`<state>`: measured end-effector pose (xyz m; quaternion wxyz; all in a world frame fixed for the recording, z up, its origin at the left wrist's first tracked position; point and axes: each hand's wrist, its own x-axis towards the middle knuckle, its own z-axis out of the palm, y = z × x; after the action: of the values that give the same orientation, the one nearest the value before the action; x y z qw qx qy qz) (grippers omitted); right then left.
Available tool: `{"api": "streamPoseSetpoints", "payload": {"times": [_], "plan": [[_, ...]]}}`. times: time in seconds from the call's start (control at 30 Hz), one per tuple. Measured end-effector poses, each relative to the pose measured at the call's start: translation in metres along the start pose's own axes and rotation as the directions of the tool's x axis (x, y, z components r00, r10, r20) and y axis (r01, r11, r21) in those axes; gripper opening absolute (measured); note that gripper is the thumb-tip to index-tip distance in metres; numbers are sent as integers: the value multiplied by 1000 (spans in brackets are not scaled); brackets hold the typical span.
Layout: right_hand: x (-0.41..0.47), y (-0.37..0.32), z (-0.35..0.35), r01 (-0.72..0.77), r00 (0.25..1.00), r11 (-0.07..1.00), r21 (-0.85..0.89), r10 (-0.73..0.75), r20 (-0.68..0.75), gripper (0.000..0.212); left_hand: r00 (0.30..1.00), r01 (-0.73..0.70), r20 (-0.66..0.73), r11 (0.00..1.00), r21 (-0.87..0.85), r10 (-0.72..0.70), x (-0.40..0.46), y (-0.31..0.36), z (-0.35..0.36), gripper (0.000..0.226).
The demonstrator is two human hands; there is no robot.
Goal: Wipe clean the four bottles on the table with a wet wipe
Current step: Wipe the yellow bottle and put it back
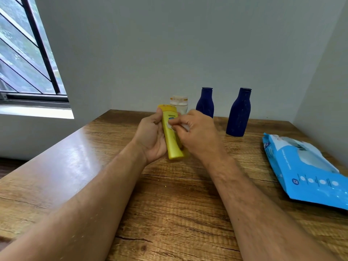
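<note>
My left hand [150, 136] grips a yellow bottle [172, 142] above the middle of the wooden table [178, 204], its cap end pointing away from me. My right hand [197, 132] pinches a small white wet wipe [183, 126] against the bottle's front, near its blue label. Behind the hands a small white bottle [178, 104] with an orange-trimmed cap stands upright, partly hidden. Two dark blue bottles stand near the back wall, one in the middle [205, 103] and one further right [238, 113].
A blue pack of wet wipes [305, 174] lies flat at the table's right edge. Walls close off the table at the back and right. A barred window is at the upper left, past the table's left edge.
</note>
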<state>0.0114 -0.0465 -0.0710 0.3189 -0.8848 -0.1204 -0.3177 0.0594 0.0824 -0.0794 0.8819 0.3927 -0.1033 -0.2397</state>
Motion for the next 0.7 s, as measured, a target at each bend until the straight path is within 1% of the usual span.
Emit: {"api": "streamPoseSetpoints", "payload": {"times": [0.07,0.13,0.2,0.27,0.33,0.43,0.5,0.57,0.63,0.7], "plan": [[2,0,0,-8,996,1000,27,10,-85,19,999,29,41,997,67,-32,-2,-5,4,58],[1,-2,-1,1,993,1000,29,2,-118,19,998,34,49,995,95,-39,-1,-6,5,56],[0,-3,-3,22,998,1000,23,-20,-66,17,999,21,40,997,71,-24,0,-2,4,59],[-3,-4,-6,49,998,999,24,-50,48,15,1000,-17,-1,1000,20,17,2,2,1,62],[-7,-5,-6,83,987,996,38,-87,135,13,994,-87,-74,996,-28,85,6,7,-3,61],[-9,-5,-5,85,980,995,46,-92,177,14,966,-207,-181,973,-102,186,10,14,-7,57],[-9,-5,-5,70,982,996,60,-79,169,14,941,-269,-254,950,-157,224,12,17,-9,56],[-7,-4,-2,41,991,996,81,-51,122,13,928,-291,-294,939,-184,230,13,18,-10,56],[-5,0,2,-2,998,997,80,-3,63,12,936,-268,-279,949,-166,215,10,16,-7,58],[-2,4,4,-51,999,995,90,50,18,12,960,-202,-217,975,-92,178,5,10,-2,60]]}}
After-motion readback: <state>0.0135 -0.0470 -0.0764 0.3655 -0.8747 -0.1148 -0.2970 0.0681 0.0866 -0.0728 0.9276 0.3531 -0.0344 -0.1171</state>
